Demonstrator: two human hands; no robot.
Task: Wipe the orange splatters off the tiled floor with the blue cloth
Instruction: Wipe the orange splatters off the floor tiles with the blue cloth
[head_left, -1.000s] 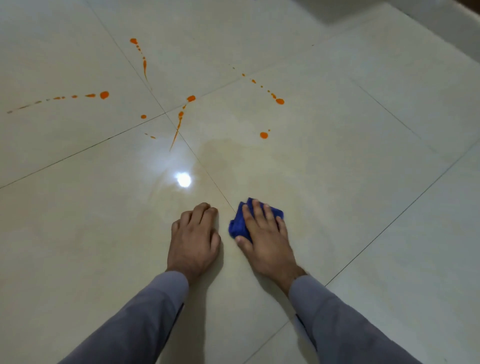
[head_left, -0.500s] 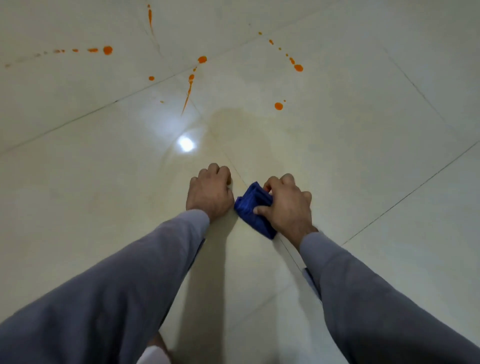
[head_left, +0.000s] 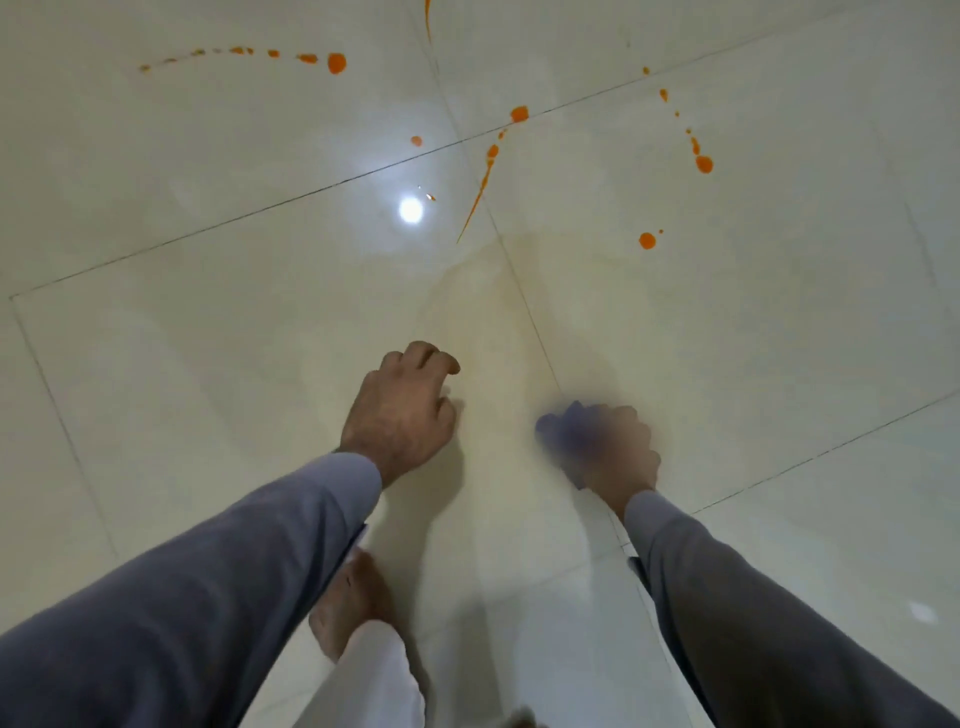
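Note:
My right hand (head_left: 618, 447) grips the bunched blue cloth (head_left: 563, 428) just above the cream tiled floor (head_left: 779, 338); both are motion-blurred. My left hand (head_left: 402, 410) is on the floor to the left, its fingers curled under and holding nothing. Orange splatters lie farther ahead: a dotted trail ending in a blob (head_left: 336, 63) at upper left, a streak (head_left: 480, 184) by the tile joint, a round drop (head_left: 647, 240), and a dotted line ending in a drop (head_left: 704, 164) at upper right. A faint smeared patch (head_left: 498, 301) lies in front of my hands.
My bare foot (head_left: 345, 603) and white trouser leg (head_left: 374, 680) are under my left arm. A bright lamp reflection (head_left: 411, 210) glares on the glossy tile. Dark grout lines cross the floor.
My right hand has moved right with the cloth, away from my left hand, and is now blurred. The view tilted down, showing my foot.

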